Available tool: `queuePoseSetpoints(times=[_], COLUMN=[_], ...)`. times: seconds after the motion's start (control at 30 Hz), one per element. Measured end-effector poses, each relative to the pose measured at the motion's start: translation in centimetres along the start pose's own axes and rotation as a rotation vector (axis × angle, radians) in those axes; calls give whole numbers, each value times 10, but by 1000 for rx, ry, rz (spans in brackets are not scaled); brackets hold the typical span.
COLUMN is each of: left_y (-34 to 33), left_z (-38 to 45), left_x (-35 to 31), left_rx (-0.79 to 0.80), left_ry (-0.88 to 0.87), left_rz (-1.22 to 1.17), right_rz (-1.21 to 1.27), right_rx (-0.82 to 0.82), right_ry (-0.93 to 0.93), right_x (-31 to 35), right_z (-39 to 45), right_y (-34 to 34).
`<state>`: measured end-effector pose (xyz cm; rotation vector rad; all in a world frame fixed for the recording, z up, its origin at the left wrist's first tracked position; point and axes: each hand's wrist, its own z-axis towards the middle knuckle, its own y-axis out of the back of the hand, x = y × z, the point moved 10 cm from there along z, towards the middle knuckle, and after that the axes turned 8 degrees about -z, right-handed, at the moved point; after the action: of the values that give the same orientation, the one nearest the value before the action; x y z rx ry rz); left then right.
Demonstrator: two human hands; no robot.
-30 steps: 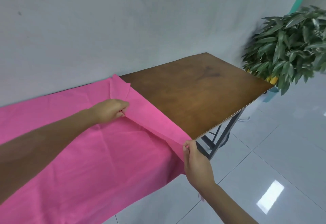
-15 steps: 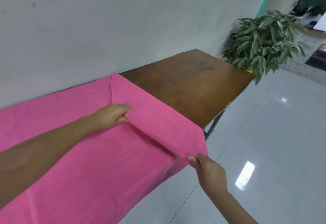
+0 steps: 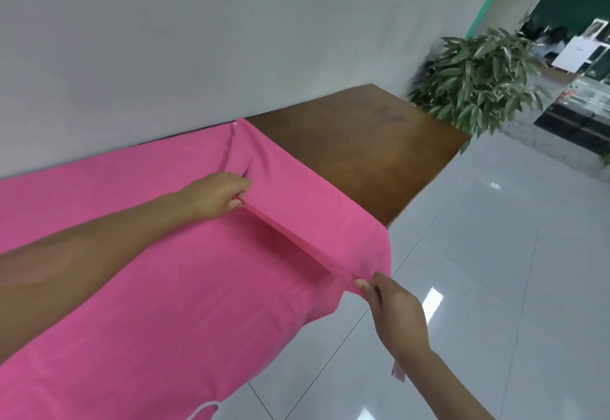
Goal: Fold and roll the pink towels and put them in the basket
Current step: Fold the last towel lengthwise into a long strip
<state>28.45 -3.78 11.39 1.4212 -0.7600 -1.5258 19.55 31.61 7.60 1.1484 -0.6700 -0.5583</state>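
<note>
**Towel edge turned over, both hands pinching**

Pink towel (image 3: pixel 158 271) spread over wooden counter (image 3: pixel 363 152), near side hanging off front edge. Left hand (image 3: pixel 216 195) curled, gripping folded edge mid-counter; right hand (image 3: pixel 394 312) pinching same edge at front corner (fold taut btwn them). Potted plant (image 3: pixel 478 79) beyond counter's far end.

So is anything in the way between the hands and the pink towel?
No. Both hands already hold it: the left hand grips the pink towel at its folded edge, and the right hand pinches the same edge near the table front. No basket is in view.
</note>
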Motion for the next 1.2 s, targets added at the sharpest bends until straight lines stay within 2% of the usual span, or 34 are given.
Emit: queuePoseSetpoints(times=[0.33, 0.6, 0.8, 1.2], left_y=[48, 56, 79, 135], left_z=[-132, -250, -322, -412], left_x=[-2, -35, -42, -14], left_rx=[-63, -7, -10, -62], left_ry=[83, 156, 164, 168], left_rz=[123, 178, 276, 338], right_rz=[153, 267, 366, 368], right_rx=[-16, 149, 173, 152], right_ry=[210, 196, 215, 236], right_x=[90, 134, 174, 283], right_z=[-71, -171, -214, -265], right_y=[21, 6, 8, 34])
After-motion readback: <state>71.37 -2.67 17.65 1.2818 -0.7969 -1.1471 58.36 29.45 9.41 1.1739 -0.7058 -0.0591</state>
